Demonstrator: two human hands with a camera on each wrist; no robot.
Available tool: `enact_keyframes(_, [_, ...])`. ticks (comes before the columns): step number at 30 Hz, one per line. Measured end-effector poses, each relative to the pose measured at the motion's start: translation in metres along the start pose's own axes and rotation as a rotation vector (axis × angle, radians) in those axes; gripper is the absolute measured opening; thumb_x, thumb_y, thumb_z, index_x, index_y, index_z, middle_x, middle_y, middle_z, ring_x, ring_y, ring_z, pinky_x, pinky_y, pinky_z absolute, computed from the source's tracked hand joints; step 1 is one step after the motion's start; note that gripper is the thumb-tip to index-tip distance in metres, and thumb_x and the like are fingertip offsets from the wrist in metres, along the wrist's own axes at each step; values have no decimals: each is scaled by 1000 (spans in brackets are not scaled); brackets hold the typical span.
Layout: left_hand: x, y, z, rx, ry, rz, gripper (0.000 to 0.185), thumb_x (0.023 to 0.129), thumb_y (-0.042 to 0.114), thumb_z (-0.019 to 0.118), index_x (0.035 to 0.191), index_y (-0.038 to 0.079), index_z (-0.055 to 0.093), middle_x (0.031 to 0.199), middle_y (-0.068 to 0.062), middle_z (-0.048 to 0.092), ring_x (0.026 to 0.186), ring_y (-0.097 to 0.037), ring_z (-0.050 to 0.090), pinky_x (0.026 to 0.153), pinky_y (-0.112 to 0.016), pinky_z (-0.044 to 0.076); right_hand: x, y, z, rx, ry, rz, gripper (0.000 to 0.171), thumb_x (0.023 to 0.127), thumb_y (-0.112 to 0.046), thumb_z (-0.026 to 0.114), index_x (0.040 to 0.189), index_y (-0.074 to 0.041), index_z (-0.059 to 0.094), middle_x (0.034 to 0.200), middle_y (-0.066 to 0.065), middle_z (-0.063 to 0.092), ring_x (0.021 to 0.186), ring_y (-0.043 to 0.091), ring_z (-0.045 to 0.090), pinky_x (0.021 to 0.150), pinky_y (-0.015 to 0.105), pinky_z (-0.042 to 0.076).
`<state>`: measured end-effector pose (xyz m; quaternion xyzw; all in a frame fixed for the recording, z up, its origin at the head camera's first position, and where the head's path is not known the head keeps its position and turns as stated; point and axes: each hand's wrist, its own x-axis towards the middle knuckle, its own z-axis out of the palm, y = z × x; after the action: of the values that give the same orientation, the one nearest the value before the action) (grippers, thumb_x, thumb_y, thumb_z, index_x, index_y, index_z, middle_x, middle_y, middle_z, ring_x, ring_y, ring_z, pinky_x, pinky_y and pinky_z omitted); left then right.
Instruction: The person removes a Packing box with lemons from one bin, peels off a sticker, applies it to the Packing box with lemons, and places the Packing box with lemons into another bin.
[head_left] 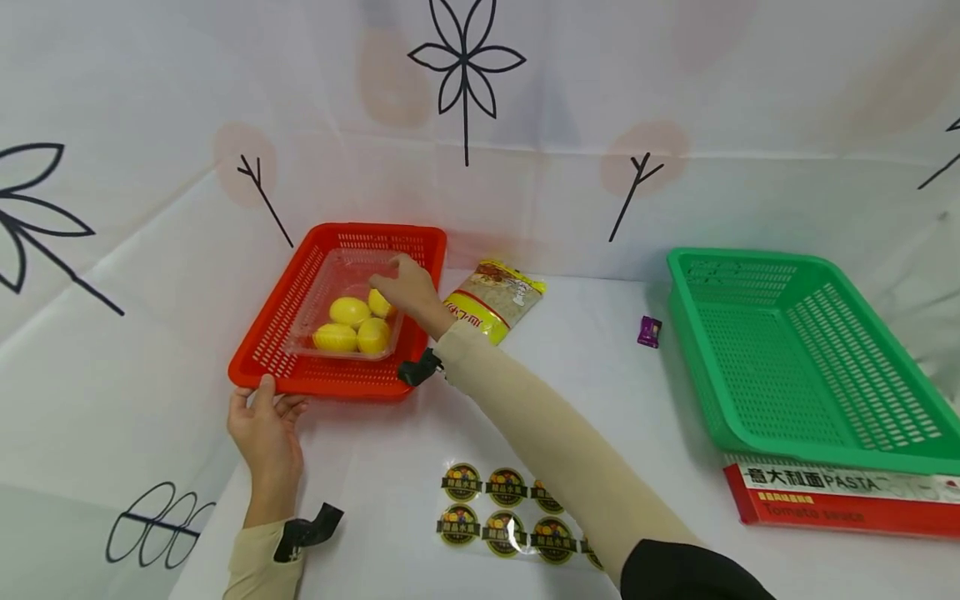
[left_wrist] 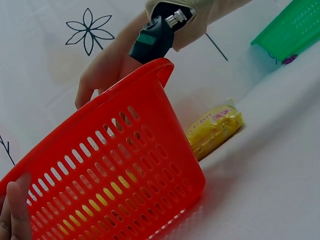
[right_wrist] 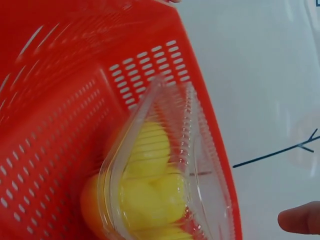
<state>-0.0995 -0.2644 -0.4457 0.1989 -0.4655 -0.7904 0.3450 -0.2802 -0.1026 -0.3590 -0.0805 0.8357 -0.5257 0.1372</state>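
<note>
Reaching into the red basket, the right hand rests relaxed fingers on the clear box of lemons inside it; the left hand touches the basket's near rim, fingers loose.

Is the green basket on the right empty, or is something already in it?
Empty. The head view shows only bare mesh floor and walls inside the green basket; the purple packet lies outside it on the table.
</note>
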Motion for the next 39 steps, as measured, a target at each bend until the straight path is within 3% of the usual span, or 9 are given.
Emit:
enact_keyframes(9, [0,1,0,33,6,8,24,105,19,64,119,3,52,131,-28,61,65,-23,70,63,-28,60,1,6,16,67,69,-44,71,99,-25,68,158,-7,33,147,8,49,121,23,51,110,40,44])
enact_keyframes(16, [1,0,-2,38,12,33,24,104,19,66,116,2,53,125,-26,65,64,-24,69,63,-29,60,1,5,29,107,90,125,93,98,-31,69,166,-7,11,160,11,39,138,25,43,117,42,35])
enact_keyframes(22, [1,-1,-2,58,3,35,24,105,18,65,118,2,53,121,-25,67,64,-21,69,64,-28,60,0,10,40,202,77,246,95,98,-24,71,166,-7,6,153,14,45,133,27,49,113,44,40])
enact_keyframes(25, [1,-1,-2,62,1,34,26,105,19,65,120,2,53,125,-27,65,66,-21,69,65,-28,60,1,11,43,309,124,274,92,95,-18,71,165,-4,13,148,14,48,128,27,50,112,44,41])
enact_keyframes(28, [1,-1,-2,59,6,38,25,105,19,65,120,2,53,124,-26,66,65,-21,69,64,-27,60,2,11,44,424,169,299,76,92,-12,71,156,1,32,138,14,50,121,29,49,108,43,45])
enact_keyframes(31, [1,-1,-2,45,9,42,23,105,17,65,117,1,52,119,-25,68,63,-20,69,62,-27,60,4,11,43,520,179,331,64,92,-9,70,149,2,41,132,13,50,119,30,48,106,42,46])
enact_keyframes(35, [1,-1,-1,39,-1,42,21,105,15,64,116,1,52,111,-21,70,61,-20,68,61,-27,60,6,12,42,580,174,377,82,95,-12,72,160,1,25,144,10,46,128,28,46,112,41,40])
enact_keyframes(39, [1,0,-1,44,-2,37,23,105,16,64,118,1,52,114,-21,70,63,-21,68,62,-27,60,10,13,43,567,156,407,95,95,-21,76,164,-1,14,147,12,47,131,28,48,114,44,38])
